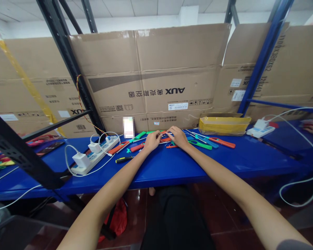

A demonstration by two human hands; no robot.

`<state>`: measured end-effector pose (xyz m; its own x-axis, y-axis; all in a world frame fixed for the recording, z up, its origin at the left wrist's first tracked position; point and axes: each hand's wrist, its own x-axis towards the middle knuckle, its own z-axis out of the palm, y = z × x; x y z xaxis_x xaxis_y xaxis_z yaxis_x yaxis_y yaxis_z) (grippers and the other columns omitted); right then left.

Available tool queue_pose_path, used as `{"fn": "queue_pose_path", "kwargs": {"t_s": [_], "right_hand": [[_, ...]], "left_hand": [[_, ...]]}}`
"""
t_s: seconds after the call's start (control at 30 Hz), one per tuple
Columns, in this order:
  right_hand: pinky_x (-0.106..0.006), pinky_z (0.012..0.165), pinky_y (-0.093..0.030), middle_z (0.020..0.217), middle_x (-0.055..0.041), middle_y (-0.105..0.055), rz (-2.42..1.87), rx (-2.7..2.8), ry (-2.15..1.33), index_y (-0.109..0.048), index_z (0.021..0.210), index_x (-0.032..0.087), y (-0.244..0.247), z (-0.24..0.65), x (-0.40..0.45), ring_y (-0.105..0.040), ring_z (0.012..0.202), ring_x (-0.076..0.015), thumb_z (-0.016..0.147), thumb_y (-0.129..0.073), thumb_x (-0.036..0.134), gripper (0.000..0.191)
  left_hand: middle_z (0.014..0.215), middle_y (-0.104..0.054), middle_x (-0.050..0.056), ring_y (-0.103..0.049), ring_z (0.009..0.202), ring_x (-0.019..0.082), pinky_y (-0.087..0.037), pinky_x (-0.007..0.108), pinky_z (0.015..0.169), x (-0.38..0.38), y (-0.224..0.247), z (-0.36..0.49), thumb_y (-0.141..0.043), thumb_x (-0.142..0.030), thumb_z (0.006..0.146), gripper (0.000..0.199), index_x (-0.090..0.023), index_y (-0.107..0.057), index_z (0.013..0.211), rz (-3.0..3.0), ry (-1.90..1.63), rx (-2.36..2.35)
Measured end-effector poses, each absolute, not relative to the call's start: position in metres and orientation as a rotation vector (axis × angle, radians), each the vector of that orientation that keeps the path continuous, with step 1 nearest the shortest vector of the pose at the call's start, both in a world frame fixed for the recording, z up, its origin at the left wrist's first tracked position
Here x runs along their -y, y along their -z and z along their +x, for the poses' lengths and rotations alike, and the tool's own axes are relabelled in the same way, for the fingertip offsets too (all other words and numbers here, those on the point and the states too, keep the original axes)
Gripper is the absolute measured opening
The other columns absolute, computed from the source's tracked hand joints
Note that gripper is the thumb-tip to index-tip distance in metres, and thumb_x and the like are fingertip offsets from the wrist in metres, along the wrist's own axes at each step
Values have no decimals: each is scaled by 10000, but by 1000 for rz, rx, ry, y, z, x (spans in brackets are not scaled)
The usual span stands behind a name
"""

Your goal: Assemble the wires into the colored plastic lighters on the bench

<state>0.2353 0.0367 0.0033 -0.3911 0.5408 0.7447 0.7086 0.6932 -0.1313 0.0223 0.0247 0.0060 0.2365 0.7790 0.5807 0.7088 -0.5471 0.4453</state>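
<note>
A thin wire (169, 133) crosses between my left hand (152, 140) and right hand (177, 136); I can't tell if I'm gripping it. An orange handle (165, 140) lies flat under my fingers (169, 135) on the blue bench (198, 166), a green handle (150, 132) just beyond.

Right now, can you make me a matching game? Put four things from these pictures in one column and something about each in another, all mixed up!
Things:
1. black-and-yellow screwdriver
2. white power strip
3. red bag
4. AUX cardboard box

About them:
A. below the blue bench
B. printed upside down
C. lying near the left hand
D. has white chargers plugged in

Pairs: 1-C, 2-D, 3-A, 4-B
</note>
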Motion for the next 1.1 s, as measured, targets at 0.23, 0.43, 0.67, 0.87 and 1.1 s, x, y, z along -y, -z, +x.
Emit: {"fn": "queue_pose_path", "kwargs": {"t_s": [0.23, 0.43, 0.67, 0.87, 1.1], "right_hand": [[-369, 946, -514, 1060, -96, -731, -953, 2086, 238, -744, 1043, 229, -3, 235, -37, -661, 1025, -259, 1093, -564, 284, 195], [-375, 930, -522, 1035, -98, -735, -948, 2081, 231, -737, 1007, 226, -2, 235, -38, -662, 999, -260, 1088, -569, 285, 195], [-369, 936, -548, 1092, -92, -732, -885, 2126, 172, -747, 1103, 224, 0, 239, -38, -676, 1047, -251, 1025, -627, 221, 143], [-378, 969, -555, 1103, -101, -738, -852, 2192, 181, -768, 1160, 228, 0, 241, -43, -677, 1071, -253, 1039, -589, 188, 220], [-365, 943, -556, 1090, -95, -753, -806, 2219, 211, -784, 1198, 230, 1, 245, -49, -682, 1036, -245, 1044, -601, 161, 249]], "left_hand": [[813, -756, 30, -690, 766, 223, -471, 302, 752, -23, -6, 23, -600, -238, 1020, 149, -224, -733, 953, 2396, -1202, -1452], [802, -748, 33, -684, 755, 227, -474, 310, 744, -23, -7, 23, -596, -246, 1012, 156, -222, -736, 948, 2395, -1204, -1439], [784, -742, 29, -694, 747, 228, -474, 311, 739, -23, -8, 22, -586, -248, 1018, 147, -228, -700, 929, 2354, -1250, -1457], [770, -739, 23, -703, 750, 230, -472, 313, 728, -25, -8, 20, -589, -231, 1014, 130, -235, -682, 923, 2333, -1256, -1482], [798, -755, 26, -718, 774, 225, -468, 305, 730, -24, -8, 20, -586, -210, 1013, 124, -228, -667, 921, 2316, -1260, -1476]]}}
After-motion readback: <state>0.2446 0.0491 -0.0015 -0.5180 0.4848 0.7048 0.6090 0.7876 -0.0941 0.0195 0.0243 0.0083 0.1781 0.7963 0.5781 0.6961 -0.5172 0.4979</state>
